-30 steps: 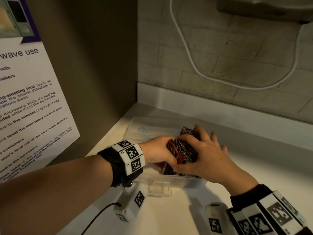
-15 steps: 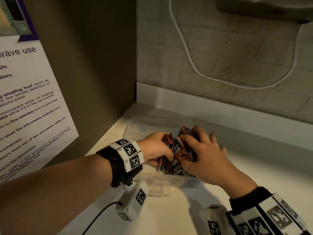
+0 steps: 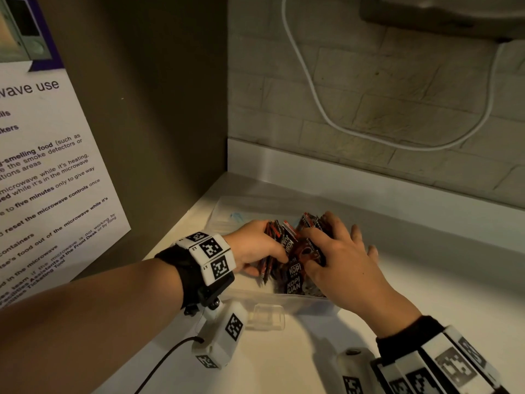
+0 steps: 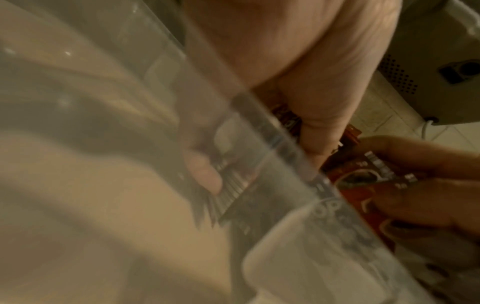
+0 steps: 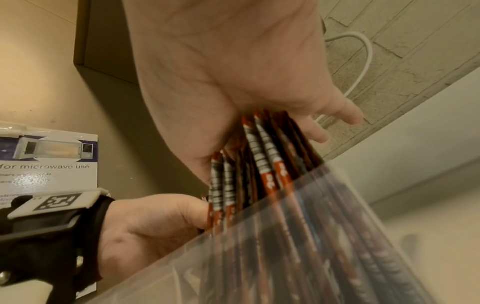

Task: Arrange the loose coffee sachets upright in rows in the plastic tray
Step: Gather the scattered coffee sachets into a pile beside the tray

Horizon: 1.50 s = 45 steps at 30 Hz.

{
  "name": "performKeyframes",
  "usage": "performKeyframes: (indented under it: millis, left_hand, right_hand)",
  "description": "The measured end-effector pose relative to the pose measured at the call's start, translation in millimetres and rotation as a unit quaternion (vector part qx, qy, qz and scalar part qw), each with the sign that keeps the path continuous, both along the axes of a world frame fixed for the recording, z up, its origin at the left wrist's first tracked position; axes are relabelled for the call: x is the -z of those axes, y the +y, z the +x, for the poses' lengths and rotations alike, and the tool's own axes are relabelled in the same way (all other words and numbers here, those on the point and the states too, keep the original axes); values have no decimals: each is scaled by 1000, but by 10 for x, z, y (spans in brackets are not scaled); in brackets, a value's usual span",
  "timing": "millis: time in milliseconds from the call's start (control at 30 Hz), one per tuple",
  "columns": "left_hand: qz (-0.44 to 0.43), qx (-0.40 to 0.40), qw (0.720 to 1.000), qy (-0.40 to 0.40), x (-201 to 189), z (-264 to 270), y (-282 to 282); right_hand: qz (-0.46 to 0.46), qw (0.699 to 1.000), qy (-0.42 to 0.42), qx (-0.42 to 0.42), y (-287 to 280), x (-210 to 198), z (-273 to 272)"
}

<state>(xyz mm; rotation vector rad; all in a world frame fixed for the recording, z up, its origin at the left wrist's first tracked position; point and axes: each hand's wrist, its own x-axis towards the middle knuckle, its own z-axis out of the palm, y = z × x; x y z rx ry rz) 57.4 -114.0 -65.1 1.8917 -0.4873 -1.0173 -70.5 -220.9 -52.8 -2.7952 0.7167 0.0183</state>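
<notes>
Head view: both hands are in the clear plastic tray (image 3: 295, 304), which sits on the pale surface (image 3: 426, 280) in the corner near the wall. Left hand (image 3: 255, 245) has fingers curled round the left end of the bunch of coffee sachets (image 3: 292, 251), thumb on the near side. Right hand (image 3: 338, 260) lies over the right part of the bunch, fingers fairly straight and spread, pressing the sachet tops rather than closing round them.

Right wrist view: sachets (image 5: 262, 164) stand on edge, fanned and leaning, tops above the tray wall (image 5: 259, 257). Left hand (image 5: 155, 224) braces one end.

Left wrist view: blurred; the tray rim (image 4: 285, 148) crosses the frame, with fingers (image 4: 324, 115) on the sachets behind it.

Judgement: the step is squaring the bunch into an upright row. To do it well, keep the left hand as a firm end stop, sweep the right hand toward it with light downward pressure so the bottoms seat flat, and release gently, or the fan may topple.
</notes>
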Motion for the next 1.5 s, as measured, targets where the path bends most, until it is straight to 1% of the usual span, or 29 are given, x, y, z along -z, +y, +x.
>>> performKeyframes:
  millis: [133,300,400,500,633,800,1033,1200,1267,1400,1500]
  left_hand:
    - [10,-47,998,34,-27,61,22]
    - [13,-21,998,65,-64,-22,-25]
    - [-5,-15,997,76,-42,-70,-64]
    - [-22,-21,996,87,-9,-110,-85]
    - [-46,-37,993,105,24,-184,-149]
    - [-71,-40,990,119,49,-280,-270]
    - [-82,-38,989,120,16,-366,-423]
    - [-67,-46,991,105,1,-296,-354]
    - [-62,-47,992,95,-21,-232,-291]
    - [-65,-58,993,74,-48,-125,-168]
    - [-68,-68,993,72,-72,-101,-91]
  right_hand:
    - [-4,1000,-3,0,2,6,-10]
    - [-11,1000,-10,3,32,0,-22]
    - [-3,1000,-19,9,30,-10,-32]
    - [23,999,-25,19,7,11,-31]
    - [58,997,-55,6,-56,52,-27]
    - [80,993,-86,7,-189,52,-82]
    - [82,991,-98,28,-313,58,-117]
    - [101,989,-102,20,-356,42,-135]
    - [102,990,-92,26,-358,24,-127]
    - [64,996,-53,30,-303,-55,-91]
    - [37,998,-27,42,-214,-143,-60]
